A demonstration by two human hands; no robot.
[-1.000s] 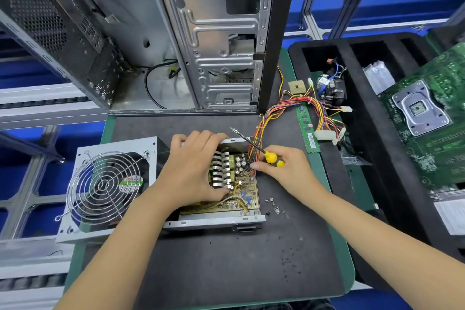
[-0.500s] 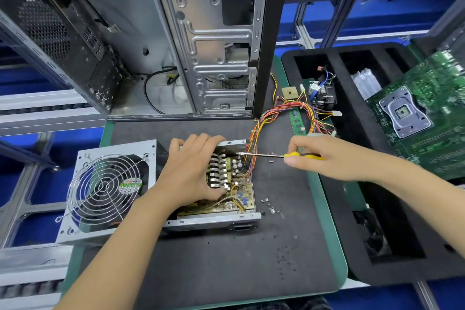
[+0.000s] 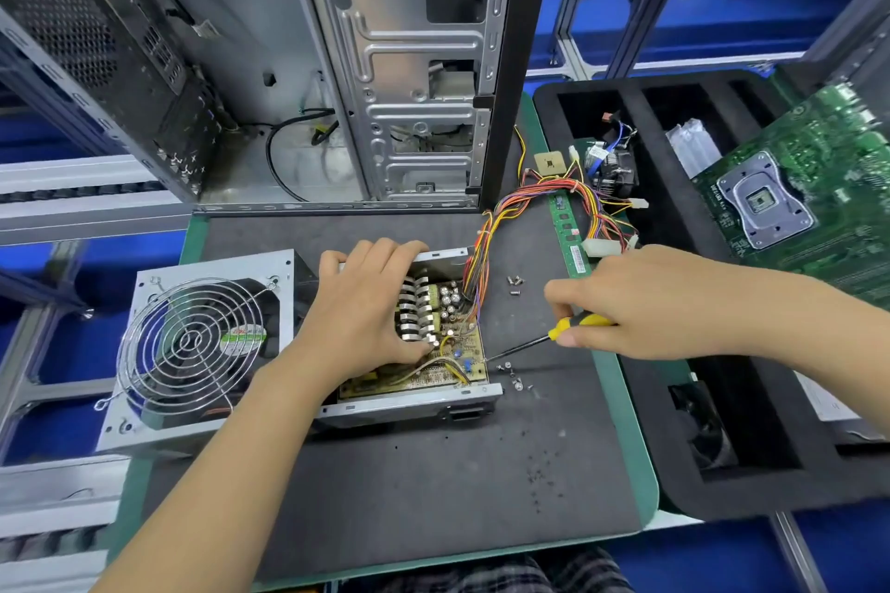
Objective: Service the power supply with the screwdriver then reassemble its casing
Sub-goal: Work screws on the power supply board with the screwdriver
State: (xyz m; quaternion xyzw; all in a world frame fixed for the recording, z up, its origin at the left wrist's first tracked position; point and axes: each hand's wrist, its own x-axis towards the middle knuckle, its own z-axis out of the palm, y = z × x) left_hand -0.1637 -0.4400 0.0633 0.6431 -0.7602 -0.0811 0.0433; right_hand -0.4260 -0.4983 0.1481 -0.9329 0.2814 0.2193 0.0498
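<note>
Mat [image 3: 385, 496]: screwdriver [image 3: 554, 335] tip now lower, board-corner.

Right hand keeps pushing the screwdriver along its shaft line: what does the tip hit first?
Likely the circuit board at its right edge inside the power supply. The right hand aims the screwdriver left and slightly down; the tip looks almost there, though depth is unclear.
</note>
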